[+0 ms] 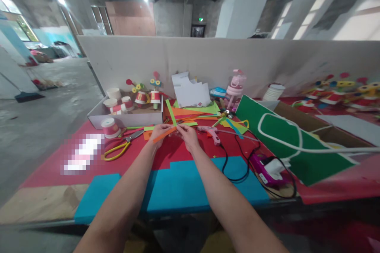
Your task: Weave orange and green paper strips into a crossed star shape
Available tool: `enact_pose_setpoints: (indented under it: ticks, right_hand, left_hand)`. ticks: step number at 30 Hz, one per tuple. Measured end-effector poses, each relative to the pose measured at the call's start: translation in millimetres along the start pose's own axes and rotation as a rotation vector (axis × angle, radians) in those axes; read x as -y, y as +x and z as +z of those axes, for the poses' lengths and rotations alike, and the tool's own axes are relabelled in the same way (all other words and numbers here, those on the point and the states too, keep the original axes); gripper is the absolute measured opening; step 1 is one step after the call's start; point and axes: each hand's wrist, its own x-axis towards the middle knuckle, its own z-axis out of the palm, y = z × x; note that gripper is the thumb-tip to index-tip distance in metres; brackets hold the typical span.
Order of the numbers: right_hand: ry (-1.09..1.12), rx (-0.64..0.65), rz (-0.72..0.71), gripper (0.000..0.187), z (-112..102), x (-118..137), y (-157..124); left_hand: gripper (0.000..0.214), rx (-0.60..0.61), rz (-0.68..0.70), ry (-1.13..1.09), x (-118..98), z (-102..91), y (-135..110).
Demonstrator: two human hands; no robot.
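Observation:
Both my arms reach out over the red and blue table (184,182). My left hand (159,131) pinches an orange paper strip (164,134) that slants down to the left. My right hand (187,133) pinches a green paper strip (171,112) that runs up and away, and the two strips cross between my fingertips. More orange and green paper sheets (196,111) lie just beyond my hands.
Yellow-handled scissors (120,147) lie left of my hands, near a roll of tape (109,126). A white box (126,115) holds cup figures. A pink glue gun (211,132) with black cable lies right, beside a green board (285,142). A white partition (208,57) stands behind.

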Motion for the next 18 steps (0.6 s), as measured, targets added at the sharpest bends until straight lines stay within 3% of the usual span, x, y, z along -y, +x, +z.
enact_pose_setpoints:
  ticks: [9, 18]
  right_hand:
    - [0.054, -0.17, -0.084, 0.031, -2.0, -4.4, 5.9]
    - [0.006, -0.022, -0.042, 0.032, 5.6, 1.3, -3.3]
  left_hand:
    - [0.028, 0.03, -0.035, -0.007, 2.5, 1.0, -1.3]
    - [0.033, -0.025, -0.021, 0.067, 4.4, -1.0, 2.4]
